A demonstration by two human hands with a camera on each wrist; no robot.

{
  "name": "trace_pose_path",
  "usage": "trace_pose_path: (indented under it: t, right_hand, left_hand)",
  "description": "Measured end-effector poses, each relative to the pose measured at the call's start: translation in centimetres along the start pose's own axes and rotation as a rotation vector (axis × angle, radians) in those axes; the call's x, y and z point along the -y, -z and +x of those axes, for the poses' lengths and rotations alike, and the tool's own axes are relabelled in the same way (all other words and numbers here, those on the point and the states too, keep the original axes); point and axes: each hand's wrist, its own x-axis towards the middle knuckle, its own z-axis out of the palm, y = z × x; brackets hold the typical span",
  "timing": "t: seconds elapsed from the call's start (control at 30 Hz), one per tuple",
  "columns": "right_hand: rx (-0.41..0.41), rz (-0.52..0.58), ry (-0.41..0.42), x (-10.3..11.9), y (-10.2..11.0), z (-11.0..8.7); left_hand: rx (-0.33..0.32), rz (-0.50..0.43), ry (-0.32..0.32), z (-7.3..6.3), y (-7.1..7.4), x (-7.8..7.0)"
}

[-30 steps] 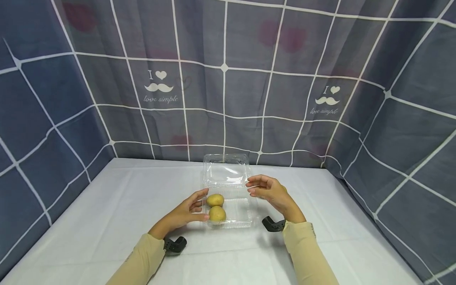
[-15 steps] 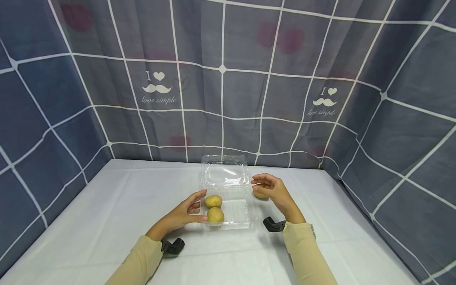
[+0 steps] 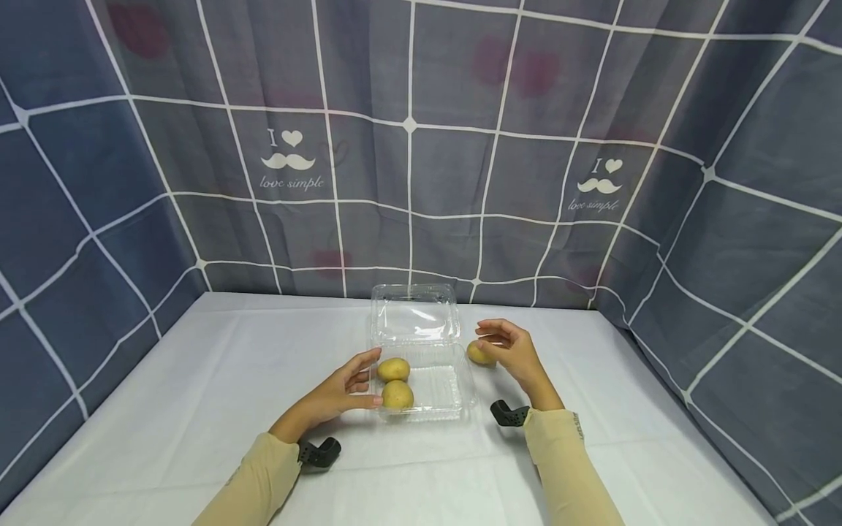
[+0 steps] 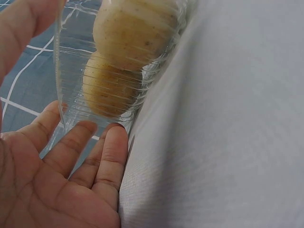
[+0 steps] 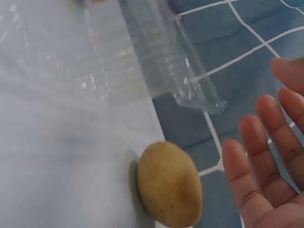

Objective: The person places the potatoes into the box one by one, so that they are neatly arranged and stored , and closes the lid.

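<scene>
A clear plastic clamshell box (image 3: 437, 387) stands on the white table, its lid (image 3: 414, 318) raised at the back. Two potatoes lie one behind the other along its left side: the front potato (image 3: 397, 395) and the back potato (image 3: 394, 370). My left hand (image 3: 329, 394) rests against the box's left wall, thumb near the front corner and fingers extended toward the back. To the right of the box, a third potato (image 5: 170, 184) sits on the table. Beside and above it hovers my right hand (image 3: 516, 354), fingers loosely bent; the right wrist view shows a gap between them.
White cloth (image 3: 263, 336) covers the table. A dark checked curtain (image 3: 368, 175) encloses the back and both sides, close behind the raised lid. Each wrist carries a black camera mount, such as the left mount (image 3: 320, 454).
My right hand has moved right, away from the box's edge, uncovering the third potato that it largely hid. The left hand stays at the box's left side.
</scene>
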Motion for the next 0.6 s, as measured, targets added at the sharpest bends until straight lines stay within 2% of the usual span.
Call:
trace_pose_path:
  t: [0.2,0.6]
  right_hand:
    - [-0.088,-0.02,-0.003,-0.6,0.8,-0.2]
    - [-0.288,-0.016,-0.043,-1.5,2.5,-0.3]
  left_hand:
    - [0.003,-0.005,-0.016,0.0,0.0,0.0]
    - [0.001,-0.003,-0.003,0.1,0.1,0.0]
